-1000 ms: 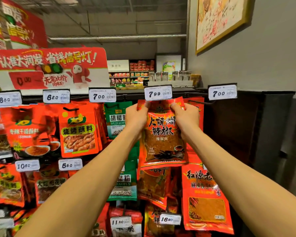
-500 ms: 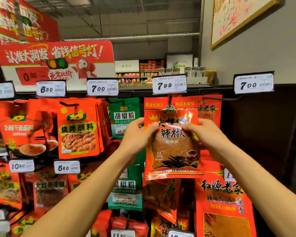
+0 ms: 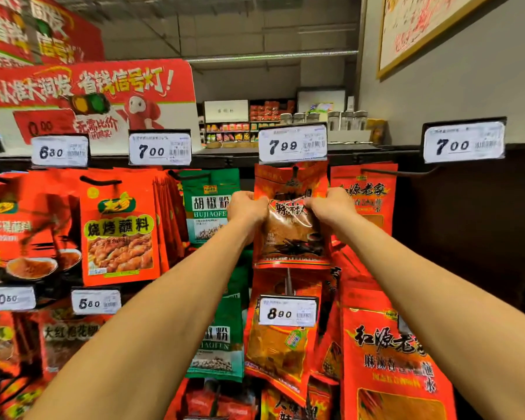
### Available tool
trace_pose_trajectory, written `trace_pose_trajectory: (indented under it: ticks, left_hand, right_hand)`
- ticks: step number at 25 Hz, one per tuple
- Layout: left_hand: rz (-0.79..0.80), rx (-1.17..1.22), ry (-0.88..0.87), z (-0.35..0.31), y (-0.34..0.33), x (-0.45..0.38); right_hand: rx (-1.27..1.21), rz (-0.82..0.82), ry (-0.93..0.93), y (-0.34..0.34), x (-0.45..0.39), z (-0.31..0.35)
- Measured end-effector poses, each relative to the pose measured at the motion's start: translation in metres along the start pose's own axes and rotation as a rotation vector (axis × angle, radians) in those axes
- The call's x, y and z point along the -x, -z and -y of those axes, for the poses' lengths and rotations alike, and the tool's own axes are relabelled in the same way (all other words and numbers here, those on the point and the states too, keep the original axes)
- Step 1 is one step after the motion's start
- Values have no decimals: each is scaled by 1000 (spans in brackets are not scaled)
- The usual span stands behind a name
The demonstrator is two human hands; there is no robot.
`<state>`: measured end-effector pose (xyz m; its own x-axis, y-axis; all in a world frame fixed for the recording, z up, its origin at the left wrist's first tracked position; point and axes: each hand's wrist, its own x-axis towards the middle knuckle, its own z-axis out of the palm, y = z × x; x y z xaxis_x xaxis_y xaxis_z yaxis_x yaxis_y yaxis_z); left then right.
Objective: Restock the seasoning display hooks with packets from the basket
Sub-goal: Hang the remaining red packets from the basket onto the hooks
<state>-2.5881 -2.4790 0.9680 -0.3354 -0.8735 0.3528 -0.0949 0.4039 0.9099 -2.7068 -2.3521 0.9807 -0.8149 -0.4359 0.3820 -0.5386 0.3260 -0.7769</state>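
Both of your hands are gripping the red chili packet (image 3: 290, 237) by its side edges, left hand (image 3: 246, 207) and right hand (image 3: 331, 207) pinching it just under the 7.99 price tag (image 3: 292, 144). The green pepper packet (image 3: 208, 207) is crowding your left; the bare hook (image 3: 406, 172) is leaving room right.

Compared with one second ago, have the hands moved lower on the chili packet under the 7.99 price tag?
Yes. Both the left hand and right hand now grip the chili packet further below the 7.99 price tag; earlier they were right under it.
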Motion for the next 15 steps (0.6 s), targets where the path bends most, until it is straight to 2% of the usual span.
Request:
trace_pose_trajectory:
  ticks: [5, 7, 9, 11, 13, 15]
  left_hand:
    - [-22, -202, 91, 14, -32, -22]
    - [-29, -230, 108, 11, -35, -27]
    - [-30, -228, 102, 12, -31, -26]
    - [-1, -178, 67, 14, -22, -16]
    - [7, -166, -24, 14, -6, 2]
    - [55, -189, -116, 13, 16, 25]
  right_hand:
    - [137, -7, -136, -19, -27, -26]
    - [89, 15, -160, -20, -33, -26]
    - [-68, 91, -185, -16, -31, -28]
    - [-171, 113, -198, -10, -16, -36]
    - [-151, 61, -171, -3, 1, -42]
    - [-246, 52, -170, 7, 25, -39]
